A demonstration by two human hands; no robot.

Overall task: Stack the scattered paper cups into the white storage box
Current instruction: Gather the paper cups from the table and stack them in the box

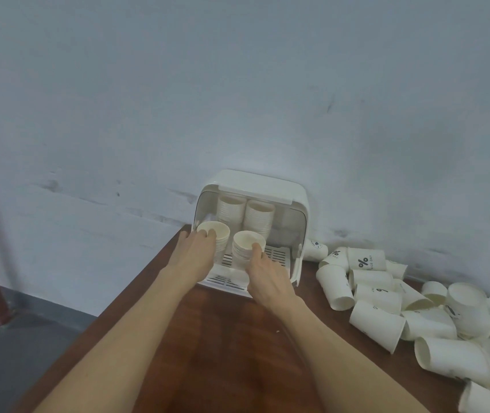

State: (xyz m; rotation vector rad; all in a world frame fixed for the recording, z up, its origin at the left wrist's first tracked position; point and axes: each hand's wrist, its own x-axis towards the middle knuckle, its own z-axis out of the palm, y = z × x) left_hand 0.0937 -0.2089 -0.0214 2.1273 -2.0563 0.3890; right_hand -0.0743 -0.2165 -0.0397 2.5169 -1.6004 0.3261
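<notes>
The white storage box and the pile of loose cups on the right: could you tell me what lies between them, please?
In the head view, only a narrow strip of bare brown table separates the white storage box from the loose cups; the nearest cup lies almost against the box's side.

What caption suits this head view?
Both hands set cup stacks into the white storage box.

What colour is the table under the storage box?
Dark reddish-brown wood table, clearest in the head view.

Dark wooden counter (223, 347) against a pale wall, white storage box (294, 204) standing at its far edge, loose paper cups (434, 323) heaped on their sides along the right
</notes>
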